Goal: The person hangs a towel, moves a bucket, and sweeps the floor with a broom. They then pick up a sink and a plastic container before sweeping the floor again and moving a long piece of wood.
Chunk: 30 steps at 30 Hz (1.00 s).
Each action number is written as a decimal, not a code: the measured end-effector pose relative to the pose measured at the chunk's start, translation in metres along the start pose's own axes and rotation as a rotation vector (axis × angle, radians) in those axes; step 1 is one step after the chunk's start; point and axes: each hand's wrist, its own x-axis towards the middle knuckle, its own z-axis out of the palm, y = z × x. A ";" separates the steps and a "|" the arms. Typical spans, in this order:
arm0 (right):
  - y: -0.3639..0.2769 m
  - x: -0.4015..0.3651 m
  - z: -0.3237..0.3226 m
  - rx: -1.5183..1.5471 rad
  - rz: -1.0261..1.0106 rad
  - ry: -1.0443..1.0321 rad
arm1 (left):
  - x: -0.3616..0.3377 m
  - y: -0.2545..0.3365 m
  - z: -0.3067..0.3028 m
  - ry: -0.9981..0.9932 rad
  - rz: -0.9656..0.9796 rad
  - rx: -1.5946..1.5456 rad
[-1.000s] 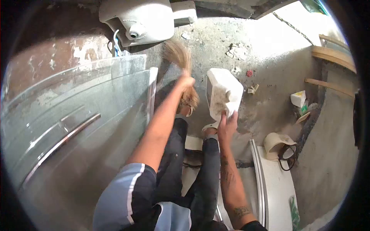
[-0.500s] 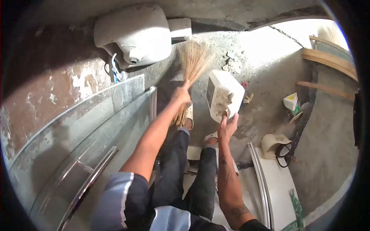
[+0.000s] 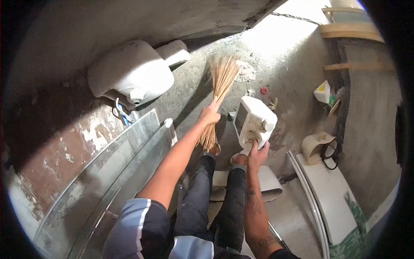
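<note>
My left hand [image 3: 210,115] is wrapped round a bundled straw broom [image 3: 224,77], whose bristles fan out over the floor and blur at the tips. Crumpled whitish scraps [image 3: 246,71] lie right beside the bristles. My right hand [image 3: 257,154] grips the lower end of a white plastic jug [image 3: 254,121] with dirt smeared on its side. The jug is tilted just above the floor, to the right of the broom. A small red scrap [image 3: 264,90] and a pale scrap [image 3: 273,103] lie beyond it.
A white ceramic basin [image 3: 133,71] lies at the upper left. Glass panels [image 3: 108,159] lean along the left. At right are a cap [image 3: 317,146] on a white panel [image 3: 330,190], a small white carton [image 3: 322,92] and wooden bars [image 3: 351,31].
The view has shifted and turned. The broom's bristles have moved right, up against the scraps, which now look bunched together. The jug remains in my right hand.
</note>
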 end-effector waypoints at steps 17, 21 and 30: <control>0.129 0.012 -0.088 -0.241 0.273 0.339 | -0.050 0.085 0.085 -0.126 0.049 0.069; 0.221 0.028 -0.149 -0.270 0.328 0.332 | -0.034 0.062 0.026 0.279 0.309 0.167; 0.364 0.032 -0.194 -0.605 0.452 0.180 | 0.019 0.086 0.086 0.086 0.065 0.254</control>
